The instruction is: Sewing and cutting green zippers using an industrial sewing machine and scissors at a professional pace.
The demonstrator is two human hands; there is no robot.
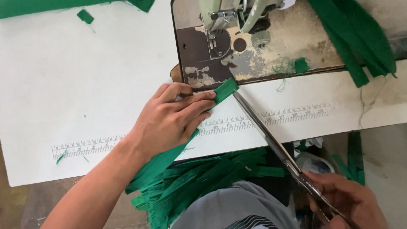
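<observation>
While the left hand (169, 118) lies flat near the middle of the frame, its fingers pressed together on a green fabric strip (224, 90), the strip's free end pokes out past the fingertips toward the upper right. The rest of the strip runs under the palm and down to the lower centre, where it drops off the table edge into a heap of like green strips (203, 182) on the person's lap.

The right hand (349, 199) sits in the lower right corner, closed around the handles of a pair of long metal scissors (271, 138). The blades slant up and to the left — their tips meet the end of the strip just beside the left fingertips. Whether the blades stand a little apart or fully closed cannot be told.

All of this rests on a white table (85, 85) with a printed ruler strip (271, 116) running across it below the left hand. At the top centre stands a worn sewing machine (237, 25) on its scuffed bed, with a small green scrap (301, 65) on it. More green cloth (360, 38) hangs over the upper right corner — another band of it crosses the upper left edge.
</observation>
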